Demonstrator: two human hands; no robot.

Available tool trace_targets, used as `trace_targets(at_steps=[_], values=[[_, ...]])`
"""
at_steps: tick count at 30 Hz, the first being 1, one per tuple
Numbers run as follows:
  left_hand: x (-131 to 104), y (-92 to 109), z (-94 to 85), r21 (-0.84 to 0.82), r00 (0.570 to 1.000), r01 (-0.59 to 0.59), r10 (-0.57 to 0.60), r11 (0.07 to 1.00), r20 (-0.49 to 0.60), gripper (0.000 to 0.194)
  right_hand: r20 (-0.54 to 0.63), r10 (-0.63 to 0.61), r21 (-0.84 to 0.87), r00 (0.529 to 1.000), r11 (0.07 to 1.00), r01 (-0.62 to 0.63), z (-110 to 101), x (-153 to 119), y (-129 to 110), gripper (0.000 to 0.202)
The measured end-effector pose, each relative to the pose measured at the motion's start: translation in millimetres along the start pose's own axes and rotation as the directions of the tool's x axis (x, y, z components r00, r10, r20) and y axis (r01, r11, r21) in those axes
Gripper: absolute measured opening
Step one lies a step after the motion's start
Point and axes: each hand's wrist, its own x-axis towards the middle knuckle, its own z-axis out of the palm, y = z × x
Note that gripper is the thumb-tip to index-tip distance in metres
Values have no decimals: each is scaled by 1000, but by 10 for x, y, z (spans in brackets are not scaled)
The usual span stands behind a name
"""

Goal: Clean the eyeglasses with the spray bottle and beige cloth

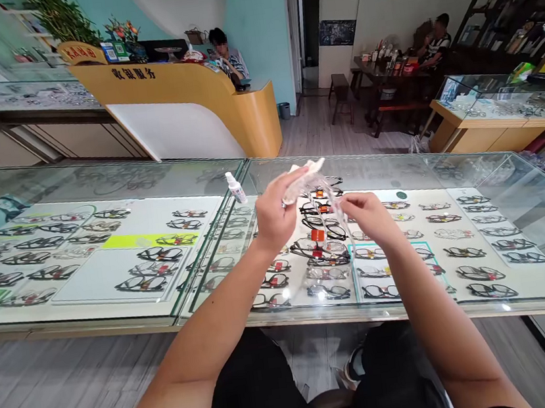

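Note:
Above the glass display case (378,174), my left hand (276,211) is closed around a crumpled whitish cloth (315,167). Clear-framed eyeglasses (336,203) hang between both hands, with the cloth about their upper left part. The fingers of my right hand (366,215) pinch a see-through part of these eyeglasses, probably a temple. Their exact outline blends with the frames behind. A small white bottle (235,188) stands on the glass top, left of my left hand. Under the glass, directly below my hands, lie dark eyeglasses (326,257) with red tags.
Several rows of eyeglasses (479,271) lie inside the case on both sides. Beyond it stands a yellow-and-white counter (252,117) with a seated person (229,57). Another person (436,45) sits at a dark table at the back right. A second display case (490,117) stands right.

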Motion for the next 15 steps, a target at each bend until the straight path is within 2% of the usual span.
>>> trace_targets(at_steps=[1, 3, 5, 7, 10, 15], values=[[24, -27, -9, -21, 994, 75, -76, 997, -74, 27, -43, -14, -183, 999, 983, 6, 16, 46, 63, 35], [82, -83, -24, -97, 965, 189, -203, 977, -165, 28, -61, -8, -488, 998, 872, -23, 67, 126, 180, 27], [141, -137, -35, -181, 943, 245, -277, 953, -182, 35, -29, 34, -656, 999, 753, -45, 133, 185, 264, 23], [184, -188, -37, -248, 930, 284, -329, 926, -164, 41, 9, 77, -733, 997, 678, -46, 196, 221, 311, 23], [208, -236, -21, -352, 904, 349, -411, 868, -118, 47, 55, 94, -785, 994, 619, -15, 264, 243, 339, 23], [173, -181, 7, -464, 871, 456, -488, 760, 57, 49, 107, 78, -773, 991, 634, 34, 237, 234, 334, 20]])
